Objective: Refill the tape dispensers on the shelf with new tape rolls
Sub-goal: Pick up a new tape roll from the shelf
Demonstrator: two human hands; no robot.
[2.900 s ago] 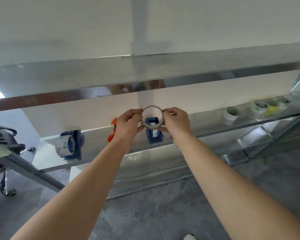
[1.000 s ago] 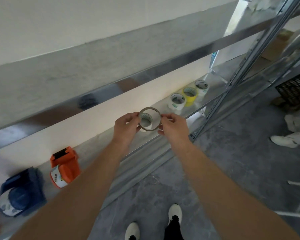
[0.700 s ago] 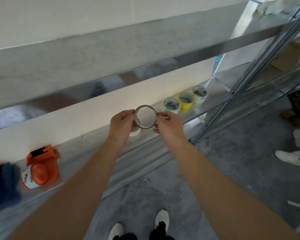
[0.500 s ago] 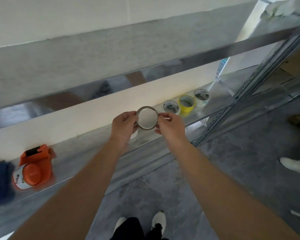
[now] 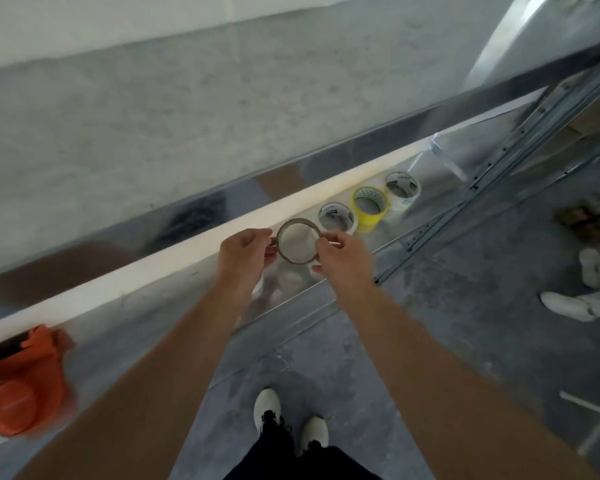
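Both hands hold one thin brown ring [image 5: 298, 261], a bare-looking tape core, upright and face-on to the camera, wall and shelf showing through its hole. Left hand [image 5: 243, 258] pinches the ring's left rim with curled fingers and thumb. Right hand [image 5: 343, 261] pinches the ring's right rim the same way, its other fingers curled loosely below. Ring hangs in the air over the shelf [image 5: 146, 313], not touching it.

Everything else placed from the ring:
- white roll [image 5: 349, 225] just right of the ring and behind it, lying flat on the shelf, hole up; the ring's right edge overlaps it in view, contact cannot be told
- yellow roll [image 5: 371, 220] further right, flat, touching or nearly touching the white roll
- second white roll [image 5: 404, 204] furthest right, flat, just beside the yellow roll
- orange dispenser [image 5: 21, 386] far left of the ring and lower in frame, on the same shelf, motion-blurred; whether it is loaded cannot be told
- upper shelf [image 5: 222, 98] above the ring, its shiny front edge reflecting the arms
- upright post [image 5: 520, 133] right of the ring, past the rolls
- person's white shoes [image 5: 267, 405] straight below the ring on the grey floor
- another pair of white shoes [image 5: 565, 304] far right of the ring and lower, on the floor
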